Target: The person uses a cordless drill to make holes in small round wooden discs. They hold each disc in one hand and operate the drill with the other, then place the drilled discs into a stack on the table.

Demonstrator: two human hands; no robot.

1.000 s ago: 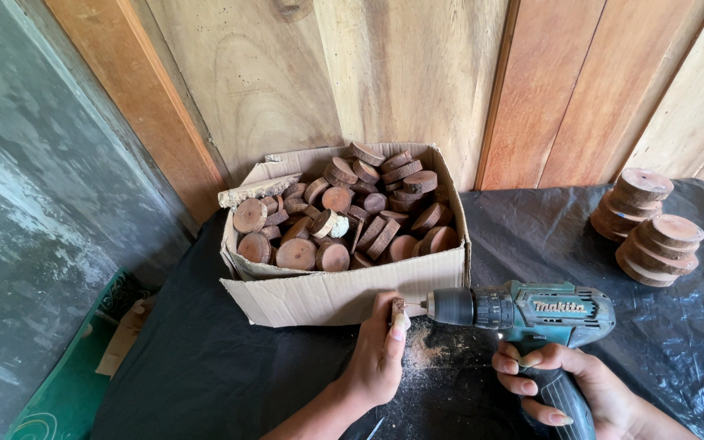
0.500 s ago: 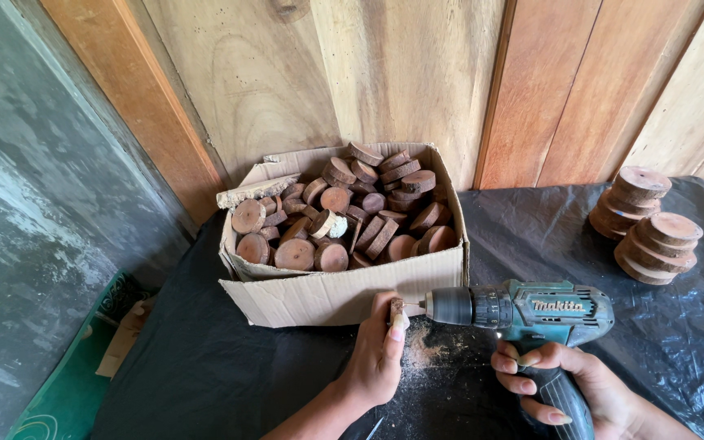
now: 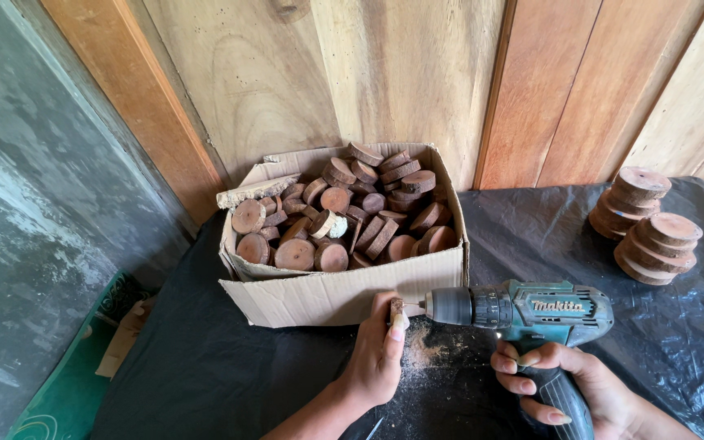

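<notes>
a cardboard box of round wood slices sits on black sheeting. just before it the left hand pinches a small wood piece against the bit of a teal drill. the right hand is closed around the drill's handle, with two stacks of wood discs well apart at right.

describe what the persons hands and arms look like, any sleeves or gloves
Both hands are bare: no gloves, rings or watch show. The left hand and its forearm are uncovered, with no sleeve in view. The right hand is also bare as far as the frame edge. Fingernails on both are short, unpainted and rather pale.
</notes>
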